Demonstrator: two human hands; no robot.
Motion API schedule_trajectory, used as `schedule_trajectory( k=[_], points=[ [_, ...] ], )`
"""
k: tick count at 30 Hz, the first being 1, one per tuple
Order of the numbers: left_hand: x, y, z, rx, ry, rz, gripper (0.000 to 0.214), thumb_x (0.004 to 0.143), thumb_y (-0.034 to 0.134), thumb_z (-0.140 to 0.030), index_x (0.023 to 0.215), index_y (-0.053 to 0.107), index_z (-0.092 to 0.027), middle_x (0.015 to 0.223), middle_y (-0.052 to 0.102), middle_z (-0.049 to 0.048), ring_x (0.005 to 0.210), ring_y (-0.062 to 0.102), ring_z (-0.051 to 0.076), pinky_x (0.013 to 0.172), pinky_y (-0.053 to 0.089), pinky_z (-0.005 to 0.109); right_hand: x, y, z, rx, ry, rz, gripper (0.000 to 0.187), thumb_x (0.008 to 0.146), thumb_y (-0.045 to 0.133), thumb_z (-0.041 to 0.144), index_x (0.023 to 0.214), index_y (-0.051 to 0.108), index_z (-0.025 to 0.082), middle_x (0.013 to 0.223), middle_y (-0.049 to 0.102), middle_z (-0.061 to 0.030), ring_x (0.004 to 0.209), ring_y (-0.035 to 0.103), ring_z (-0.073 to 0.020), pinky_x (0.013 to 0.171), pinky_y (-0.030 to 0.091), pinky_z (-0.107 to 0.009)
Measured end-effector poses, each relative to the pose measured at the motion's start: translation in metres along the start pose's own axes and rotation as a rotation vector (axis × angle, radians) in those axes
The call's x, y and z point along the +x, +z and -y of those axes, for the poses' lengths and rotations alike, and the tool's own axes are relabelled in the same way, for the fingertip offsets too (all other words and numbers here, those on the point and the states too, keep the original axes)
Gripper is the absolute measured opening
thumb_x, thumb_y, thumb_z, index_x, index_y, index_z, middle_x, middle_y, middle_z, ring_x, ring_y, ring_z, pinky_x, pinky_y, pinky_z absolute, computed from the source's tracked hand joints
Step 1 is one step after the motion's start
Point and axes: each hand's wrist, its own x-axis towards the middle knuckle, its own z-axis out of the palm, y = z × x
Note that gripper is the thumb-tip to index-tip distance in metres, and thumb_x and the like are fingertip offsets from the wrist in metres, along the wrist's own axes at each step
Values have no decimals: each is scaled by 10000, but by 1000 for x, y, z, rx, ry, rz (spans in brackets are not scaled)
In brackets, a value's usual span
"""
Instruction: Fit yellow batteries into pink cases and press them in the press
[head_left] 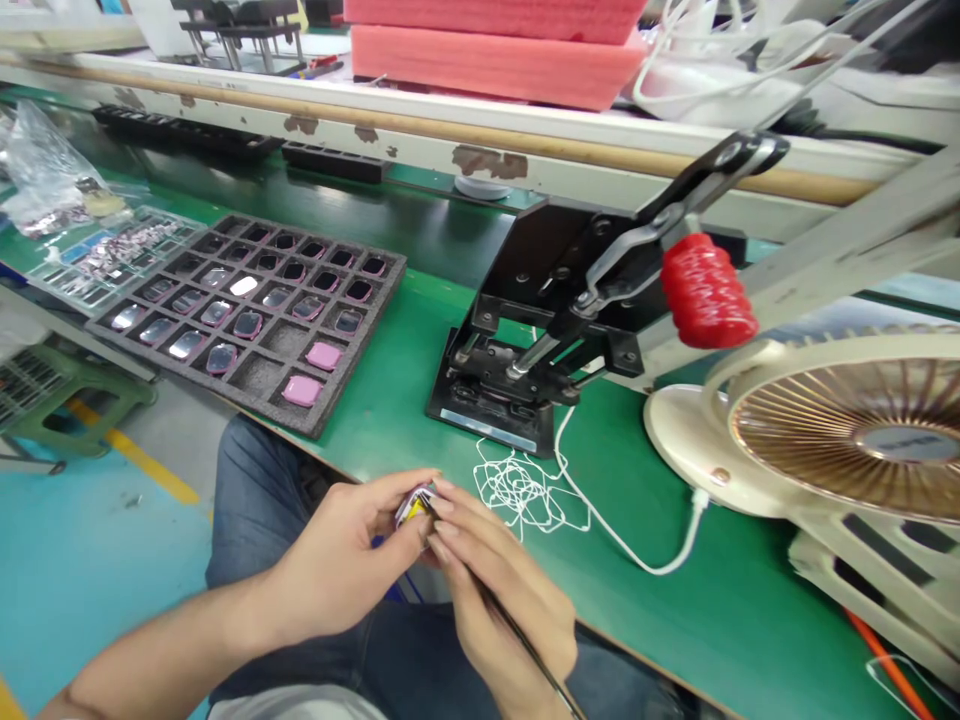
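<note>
The left hand [337,560] and right hand [502,610] meet just in front of the black hand press [555,260], above the person's denim lap [247,510]. The left thumb and fingertips pinch a small part [415,505], its edges showing pink, silver and yellow. It is too small and too covered by fingers to tell its long axis. The right hand curls closed around a thin dark tool [525,650], whose slim shaft runs along the fingers, from the small part down and away toward the lower right. The tool's tip is hidden by the fingers, so I cannot tell exactly where it meets the part. The right fingertips press close against the part from the side nearer the press.

Beyond the press, on the far-left side of the green bench [697,610], a dark foam tray [262,375] holds rows of shiny silver pieces in square pockets, with two pink pieces [302,390] near its corner closest to the press. A tangle of thin white cord [521,490] lies just beside the press's base, and a cream desk fan [847,430] stands to its right. The press has a ribbed red handle [709,290].
</note>
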Motion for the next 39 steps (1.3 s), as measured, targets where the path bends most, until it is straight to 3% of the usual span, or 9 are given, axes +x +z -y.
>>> schedule_trajectory(
  k=[7,12,15,19,23,27,32,36,39],
  points=[
    [0,-1,2,36,-7,-29,397,1000,733,-291,1394,774,-258,1171,835,67,1014,792,228,925,651,309,-2,2,0,-17,-44,13,499,950,730,-42,1350,765,255,1318,774,-90,1284,740,-315,1026,704,-504],
    [5,-3,8,-219,-86,-3,417,930,861,-349,1327,799,-241,1095,839,83,988,773,210,885,644,302,-4,5,2,-6,-55,-38,498,960,735,-26,1354,771,277,1303,783,-79,1291,737,-314,1021,706,-479],
    [7,-5,10,-365,-100,25,408,908,898,-331,1295,805,-240,1188,821,105,1020,763,201,879,637,286,-7,5,1,-22,-32,-78,518,924,750,-55,1308,794,290,1315,779,-74,1292,736,-319,1033,700,-468],
    [10,-6,10,-585,-220,113,378,931,873,-309,1277,799,-177,1193,801,147,926,781,220,826,671,347,-13,4,-4,14,-50,-120,521,957,715,-31,1358,763,298,1344,766,-78,1298,729,-355,1034,683,-600],
    [21,-1,11,-632,-255,31,318,943,853,-256,1229,788,-132,1185,806,180,946,811,258,802,674,340,-18,-4,-5,-14,-23,-238,496,952,697,-39,1317,769,288,1350,765,-68,1283,735,-369,1009,681,-650],
    [30,1,14,-569,-269,-22,386,922,875,-247,1278,778,-133,1300,779,204,968,811,271,784,663,327,-12,-30,-8,-220,26,-405,461,917,723,-60,1238,799,263,1315,779,-74,1199,777,-325,996,693,-548],
    [34,-5,19,-509,-284,21,363,961,837,-287,1287,798,-131,1376,750,213,1036,792,276,845,650,335,8,-71,-25,-353,207,-211,200,967,791,104,1103,835,243,1158,815,-64,1040,799,-250,994,663,-422],
    [37,-6,20,-523,-272,8,430,994,793,-383,1330,780,-116,1391,742,241,1146,781,357,980,648,445,16,-84,-32,-333,286,-127,93,1022,753,209,1076,821,242,1124,807,-62,1039,775,-227,978,633,-378],
    [36,-6,17,-493,-296,-11,476,974,813,-384,1376,764,-134,1410,740,226,1216,762,367,1068,627,476,10,-85,-20,-231,389,-165,239,1114,600,273,974,789,227,1101,796,-68,1047,761,-213,954,607,-348]
  ],
)
